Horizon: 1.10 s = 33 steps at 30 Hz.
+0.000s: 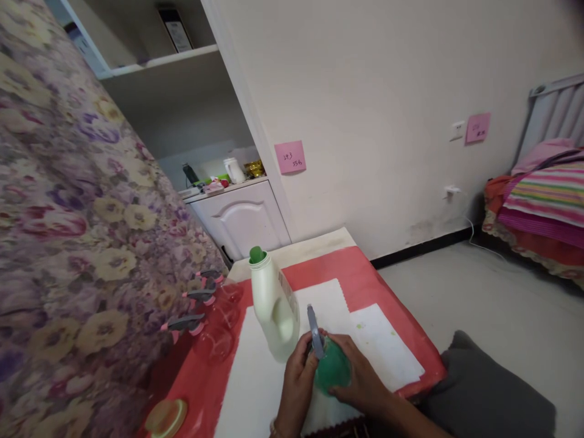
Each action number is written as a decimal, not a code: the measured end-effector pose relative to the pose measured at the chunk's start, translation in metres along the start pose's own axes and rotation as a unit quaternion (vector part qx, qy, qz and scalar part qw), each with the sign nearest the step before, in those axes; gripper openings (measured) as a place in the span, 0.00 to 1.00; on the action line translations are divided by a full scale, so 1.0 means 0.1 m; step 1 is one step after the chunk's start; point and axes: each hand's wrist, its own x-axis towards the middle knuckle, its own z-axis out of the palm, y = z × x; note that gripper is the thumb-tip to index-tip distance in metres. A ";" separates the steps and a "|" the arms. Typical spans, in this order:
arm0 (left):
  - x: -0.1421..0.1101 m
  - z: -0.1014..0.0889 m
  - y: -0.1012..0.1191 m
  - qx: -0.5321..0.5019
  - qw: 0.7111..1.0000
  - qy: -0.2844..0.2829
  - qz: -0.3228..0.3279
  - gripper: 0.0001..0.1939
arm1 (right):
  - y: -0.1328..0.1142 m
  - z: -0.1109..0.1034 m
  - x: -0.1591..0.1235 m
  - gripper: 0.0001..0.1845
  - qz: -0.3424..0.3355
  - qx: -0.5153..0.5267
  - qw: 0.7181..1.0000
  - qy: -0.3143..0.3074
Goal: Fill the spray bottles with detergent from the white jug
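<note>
Close in front of me is a green spray bottle [333, 369] with a grey spray head [314, 333]. My left hand [297, 374] is closed around the spray head near the bottle's neck. Wrapped round the green body from the other side is my right hand [365, 372]. Just beyond my left hand stands a large pale green jug [267, 298], its neck open at the top with a green spout [257, 254] showing. Both hands are above white paper [255, 389] on the table.
Several clear spray bottles [214, 340] with grey and pink heads stand at the table's left edge. A round yellowish lid or dish [168, 418] lies at front left. Red covering [328, 261] spreads over the table. A floral curtain [104, 243] hangs close on the left.
</note>
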 end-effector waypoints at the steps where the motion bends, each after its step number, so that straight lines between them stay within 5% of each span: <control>1: -0.01 -0.01 0.03 -0.006 1.000 -0.004 -0.007 0.22 | 0.00 0.00 0.00 0.42 0.000 -0.003 1.000 0.001; 13: 0.04 0.14 0.29 -0.021 0.998 0.042 -0.037 0.19 | -0.12 -0.03 0.01 0.42 0.015 0.012 1.000 0.002; 23: 0.05 0.14 0.29 -0.033 0.997 0.062 -0.022 0.17 | -0.42 -0.02 0.35 0.08 0.015 0.043 0.998 0.053; 33: 0.11 0.16 0.28 0.023 0.996 0.083 0.019 0.15 | -0.40 0.11 0.39 0.06 0.043 0.044 0.993 0.105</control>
